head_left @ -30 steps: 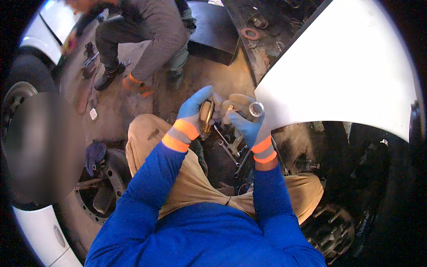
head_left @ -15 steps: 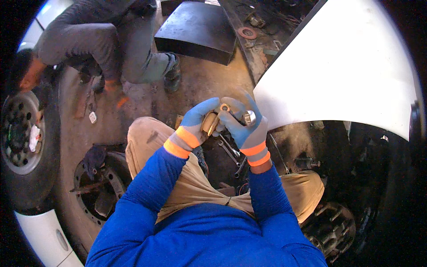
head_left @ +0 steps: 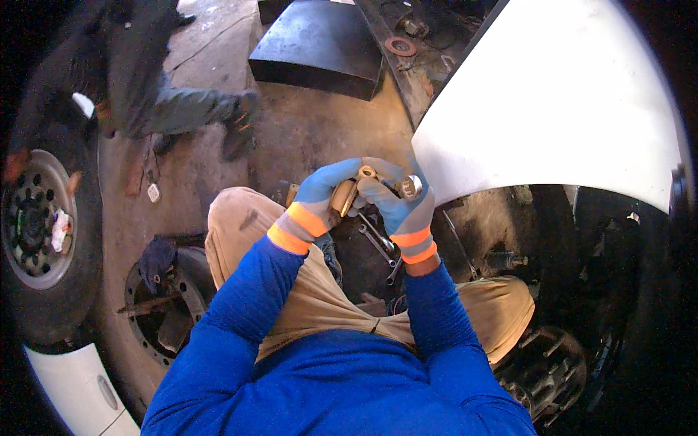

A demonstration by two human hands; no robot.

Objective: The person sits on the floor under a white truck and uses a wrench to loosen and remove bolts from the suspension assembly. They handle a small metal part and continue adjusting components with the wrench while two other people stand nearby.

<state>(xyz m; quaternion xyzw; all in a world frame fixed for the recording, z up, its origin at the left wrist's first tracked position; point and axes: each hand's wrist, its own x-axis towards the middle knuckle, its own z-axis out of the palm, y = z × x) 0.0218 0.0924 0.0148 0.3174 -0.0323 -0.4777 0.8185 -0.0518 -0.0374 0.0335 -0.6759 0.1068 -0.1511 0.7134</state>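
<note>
Blue-gloved, the left hand [head_left: 320, 187] is closed around a tan disc [head_left: 345, 198] near the middle of the head view, while the right hand [head_left: 406, 211], at three o'clock from it, grips a silver socket [head_left: 412, 187]; a small ring [head_left: 367, 168] shows at the disc's one o'clock, though I can't tell which hand has it. With both hands so full, I'd worry that one loosened finger could drop the ring or the disc towards five o'clock, among the wrenches [head_left: 378, 246] below, where poor light might hide it.
</note>
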